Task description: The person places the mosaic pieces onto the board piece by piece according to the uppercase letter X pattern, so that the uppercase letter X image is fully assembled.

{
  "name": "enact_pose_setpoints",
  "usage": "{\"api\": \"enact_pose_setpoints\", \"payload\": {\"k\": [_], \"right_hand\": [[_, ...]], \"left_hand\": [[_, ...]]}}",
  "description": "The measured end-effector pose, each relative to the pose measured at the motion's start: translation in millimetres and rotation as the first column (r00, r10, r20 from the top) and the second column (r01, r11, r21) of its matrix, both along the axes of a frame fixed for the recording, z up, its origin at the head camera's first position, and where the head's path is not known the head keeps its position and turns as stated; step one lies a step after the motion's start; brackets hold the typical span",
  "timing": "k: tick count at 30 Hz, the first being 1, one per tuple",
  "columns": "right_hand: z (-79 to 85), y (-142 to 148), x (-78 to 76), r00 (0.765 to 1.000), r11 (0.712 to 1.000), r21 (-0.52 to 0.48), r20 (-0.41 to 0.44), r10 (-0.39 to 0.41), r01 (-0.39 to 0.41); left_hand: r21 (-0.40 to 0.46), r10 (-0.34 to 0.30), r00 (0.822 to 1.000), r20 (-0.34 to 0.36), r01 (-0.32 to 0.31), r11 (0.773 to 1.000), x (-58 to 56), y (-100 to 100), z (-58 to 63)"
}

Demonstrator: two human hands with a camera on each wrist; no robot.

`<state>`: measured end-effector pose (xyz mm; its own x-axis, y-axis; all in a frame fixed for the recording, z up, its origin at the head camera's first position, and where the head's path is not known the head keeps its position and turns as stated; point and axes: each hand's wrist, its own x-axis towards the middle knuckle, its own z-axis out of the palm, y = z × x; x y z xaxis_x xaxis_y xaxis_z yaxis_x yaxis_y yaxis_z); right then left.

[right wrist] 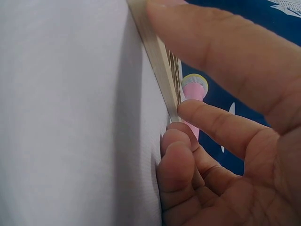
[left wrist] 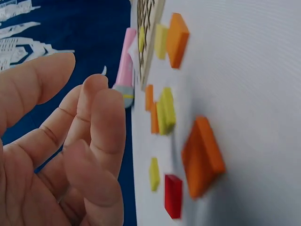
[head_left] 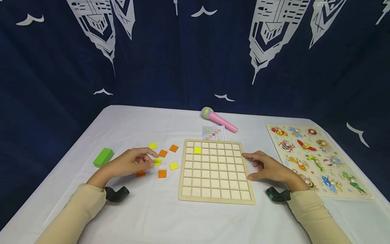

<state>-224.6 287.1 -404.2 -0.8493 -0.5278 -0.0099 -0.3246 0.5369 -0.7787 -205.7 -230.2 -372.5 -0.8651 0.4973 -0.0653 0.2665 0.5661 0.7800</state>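
My left hand (head_left: 131,162) is over the loose square tiles left of the board, its fingers loosely bent and nothing held between them. Beneath and around it lie an orange tile (head_left: 162,174), a yellow tile (head_left: 174,166) and several others. A red tile (left wrist: 173,196) also shows in the left wrist view. The wooden grid board (head_left: 216,201) lies flat, with one yellow tile (head_left: 197,150) in a cell of its second row from the top. With thumb and index fingertip, my right hand (head_left: 266,166) touches the board's right edge; its other fingers are curled beneath the palm.
Behind the board lies a printed card (head_left: 214,133) with a coloured grid pattern, and past it a pink toy microphone (head_left: 220,120). A green block (head_left: 103,157) sits at the left. An insect puzzle board (head_left: 317,159) covers the right side, close to my right forearm.
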Motion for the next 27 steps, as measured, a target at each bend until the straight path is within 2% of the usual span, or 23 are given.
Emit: {"api": "enact_pose_setpoints", "payload": {"k": [5,9,16,19,27], "right_hand": [[0.3,0,-0.6,1.0,1.0,0.001,0.003,-0.004,0.004],[0.1,0,-0.8,1.0,1.0,-0.001,0.002,-0.004,0.004],[-1.0,1,0.2,1.0,1.0,0.0,-0.002,-0.002,0.002],[-1.0,1,0.4,1.0,1.0,-0.001,-0.007,-0.001,0.001],[-0.2,0,-0.2,1.0,1.0,0.0,-0.01,0.005,-0.005]], "left_hand": [[0.043,0.031,0.999,0.017,-0.032,0.999,5.8,-13,-4.5],[0.044,0.044,0.998,0.038,-0.045,0.998,6.9,-21,-8.3],[0.023,-0.023,0.999,0.041,0.022,0.999,6.1,-31,-13.7],[0.019,-0.033,0.999,0.041,0.033,0.999,6.0,-33,-16.1],[-0.039,0.025,1.0,0.0,-0.025,0.999,9.0,-32,-22.3]]}}
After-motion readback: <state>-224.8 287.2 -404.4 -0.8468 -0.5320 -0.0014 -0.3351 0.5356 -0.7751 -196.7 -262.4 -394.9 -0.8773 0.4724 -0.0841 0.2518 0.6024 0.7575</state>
